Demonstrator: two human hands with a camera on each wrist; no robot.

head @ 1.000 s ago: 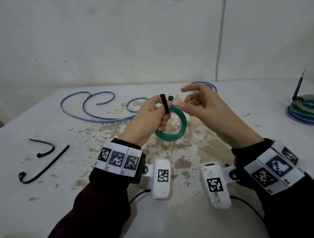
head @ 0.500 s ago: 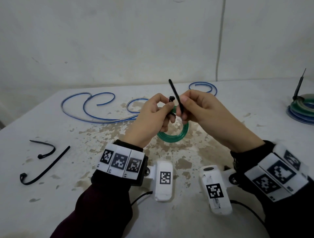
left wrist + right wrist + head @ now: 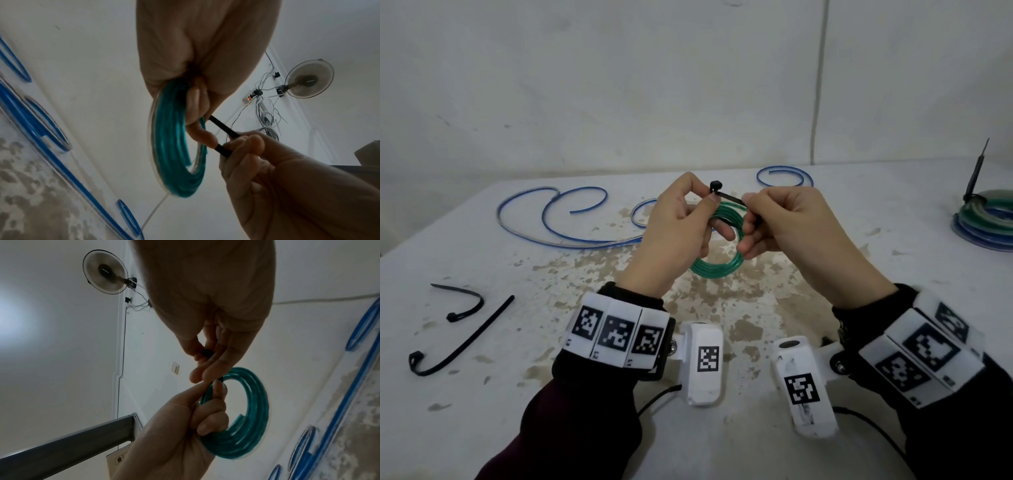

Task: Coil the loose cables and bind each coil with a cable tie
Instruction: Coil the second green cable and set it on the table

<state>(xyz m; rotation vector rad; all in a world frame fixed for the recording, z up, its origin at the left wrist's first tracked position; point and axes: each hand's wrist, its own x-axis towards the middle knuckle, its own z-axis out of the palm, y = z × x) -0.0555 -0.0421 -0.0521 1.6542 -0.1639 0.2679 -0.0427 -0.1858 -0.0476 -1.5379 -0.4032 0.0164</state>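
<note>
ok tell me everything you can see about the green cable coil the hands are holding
The green cable coil is a translucent green, plastic-looking cable wound into a flat ring of several turns, one cut end loose on the inside. It is held in the air above the stained table, standing on edge. The left hand grips its upper part. A black cable tie passes through the ring, and the right hand pinches the tie's strap.

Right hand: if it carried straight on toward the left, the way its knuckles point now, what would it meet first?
Probably the left hand, close beside the right hand; both hold the black cable tie at the green coiled cable. Depth is unclear.
</note>
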